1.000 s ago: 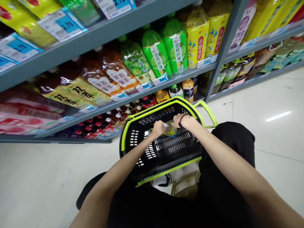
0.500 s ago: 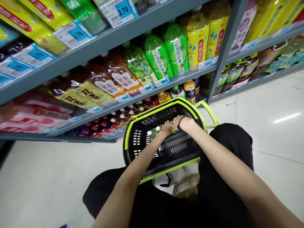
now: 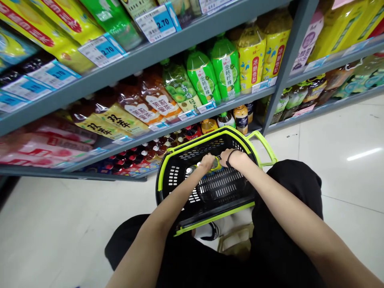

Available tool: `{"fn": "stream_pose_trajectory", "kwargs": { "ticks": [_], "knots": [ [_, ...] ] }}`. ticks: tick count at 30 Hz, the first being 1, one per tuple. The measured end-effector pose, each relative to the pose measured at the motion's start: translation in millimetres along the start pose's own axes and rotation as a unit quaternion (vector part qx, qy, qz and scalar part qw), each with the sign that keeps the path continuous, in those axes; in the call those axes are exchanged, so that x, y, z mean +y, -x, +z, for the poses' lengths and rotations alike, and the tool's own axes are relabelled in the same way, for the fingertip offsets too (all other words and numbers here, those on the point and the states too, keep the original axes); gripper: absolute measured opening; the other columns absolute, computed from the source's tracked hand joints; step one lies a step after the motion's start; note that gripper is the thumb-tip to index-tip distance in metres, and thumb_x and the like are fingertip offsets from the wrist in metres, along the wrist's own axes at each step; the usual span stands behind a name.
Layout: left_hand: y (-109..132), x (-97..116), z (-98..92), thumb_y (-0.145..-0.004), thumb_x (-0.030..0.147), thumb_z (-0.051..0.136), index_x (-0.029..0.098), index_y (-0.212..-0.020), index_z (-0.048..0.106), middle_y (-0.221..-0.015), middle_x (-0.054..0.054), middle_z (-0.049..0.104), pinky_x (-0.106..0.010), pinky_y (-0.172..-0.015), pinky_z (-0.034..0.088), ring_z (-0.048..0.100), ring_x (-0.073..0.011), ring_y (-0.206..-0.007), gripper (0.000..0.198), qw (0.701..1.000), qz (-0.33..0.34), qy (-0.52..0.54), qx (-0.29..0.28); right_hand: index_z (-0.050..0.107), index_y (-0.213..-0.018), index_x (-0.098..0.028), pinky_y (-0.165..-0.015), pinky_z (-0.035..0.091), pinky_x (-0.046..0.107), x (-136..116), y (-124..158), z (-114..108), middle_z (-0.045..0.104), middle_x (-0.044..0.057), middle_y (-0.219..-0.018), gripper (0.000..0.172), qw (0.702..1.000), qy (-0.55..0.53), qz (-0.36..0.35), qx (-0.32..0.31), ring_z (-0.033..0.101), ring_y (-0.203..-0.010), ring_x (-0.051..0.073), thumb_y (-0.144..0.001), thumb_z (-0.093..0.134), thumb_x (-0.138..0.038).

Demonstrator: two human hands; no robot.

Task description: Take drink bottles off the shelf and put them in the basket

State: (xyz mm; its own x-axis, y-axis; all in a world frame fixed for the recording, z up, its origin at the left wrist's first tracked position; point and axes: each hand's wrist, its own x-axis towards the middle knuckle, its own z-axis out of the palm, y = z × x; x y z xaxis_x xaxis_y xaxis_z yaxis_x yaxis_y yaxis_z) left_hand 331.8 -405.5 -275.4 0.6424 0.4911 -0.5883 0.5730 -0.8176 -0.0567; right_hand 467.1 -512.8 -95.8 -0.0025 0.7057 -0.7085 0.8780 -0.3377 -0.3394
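A black shopping basket with lime-green rim (image 3: 210, 139) stands on the floor in front of my knees. Both my hands are inside it. My left hand (image 3: 207, 162) is closed round the neck end of a yellow-labelled drink bottle (image 3: 215, 165) lying in the basket. My right hand (image 3: 234, 156), with a black band on the wrist, is closed on the other end of the same bottle. A white bottle cap (image 3: 189, 171) shows just left of my left hand.
Grey store shelves (image 3: 144, 56) hold rows of green, yellow and brown drink bottles with blue price tags. A shelf upright (image 3: 288, 60) stands right of the basket. Small bottles sit on the lowest shelf behind the basket. White tiled floor (image 3: 345, 132) spreads to the right and left.
My hands stayed in the basket on the bottle, with the left hand shifting slightly. The view moved a little, so the shelves appear slightly further right.
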Motion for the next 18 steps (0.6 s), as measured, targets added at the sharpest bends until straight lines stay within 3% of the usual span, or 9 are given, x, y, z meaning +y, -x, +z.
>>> {"fn": "stream_pose_trajectory", "kwargs": {
  "ticks": [9, 14, 16, 18],
  "knots": [
    [11, 2, -9.1, -0.102, 0.036, 0.072, 0.017, -0.13, 0.068, -0.133, -0.012, 0.068, -0.046, -0.099, 0.061, 0.069, -0.0259, -0.117, 0.034, 0.997, -0.034, 0.059, 0.034, 0.068, -0.137, -0.011, -0.114, 0.054, 0.051, -1, -4, 11, 0.07, 0.017, -0.141, 0.048, 0.999, 0.038, 0.023, -0.007, 0.068, -0.131, 0.028, -0.105, 0.066, -0.047],
    [50, -15, -23.9, -0.102, 0.038, 0.072, 0.014, -0.119, 0.07, -0.122, -0.01, 0.072, -0.047, -0.099, 0.061, 0.071, -0.0244, -0.111, 0.03, 0.985, -0.02, 0.139, 0.104, 0.069, -0.137, -0.01, -0.115, 0.052, 0.048, 2, -9, 26, 0.069, 0.018, -0.144, 0.043, 0.996, 0.085, 0.034, -0.01, 0.068, -0.133, 0.027, -0.109, 0.059, -0.041],
    [73, -32, -32.3, -0.102, 0.039, 0.072, 0.014, -0.11, 0.072, -0.112, -0.008, 0.074, -0.046, -0.097, 0.061, 0.072, -0.0224, -0.105, 0.027, 0.972, -0.017, 0.176, 0.153, 0.07, -0.135, -0.003, -0.114, 0.051, 0.042, 4, -12, 34, 0.069, 0.024, -0.143, 0.04, 0.994, 0.101, 0.039, -0.012, 0.066, -0.137, 0.029, -0.109, 0.052, -0.029],
    [98, -56, -43.7, -0.101, 0.038, 0.072, 0.014, -0.101, 0.073, -0.102, -0.006, 0.075, -0.043, -0.095, 0.061, 0.073, -0.0201, -0.096, 0.023, 0.952, -0.027, 0.216, 0.217, 0.075, -0.127, 0.0, -0.105, 0.054, 0.036, 6, -16, 41, 0.076, 0.027, -0.126, 0.042, 0.993, 0.109, 0.035, -0.021, 0.071, -0.13, 0.03, -0.108, 0.045, -0.024]
  ]
}}
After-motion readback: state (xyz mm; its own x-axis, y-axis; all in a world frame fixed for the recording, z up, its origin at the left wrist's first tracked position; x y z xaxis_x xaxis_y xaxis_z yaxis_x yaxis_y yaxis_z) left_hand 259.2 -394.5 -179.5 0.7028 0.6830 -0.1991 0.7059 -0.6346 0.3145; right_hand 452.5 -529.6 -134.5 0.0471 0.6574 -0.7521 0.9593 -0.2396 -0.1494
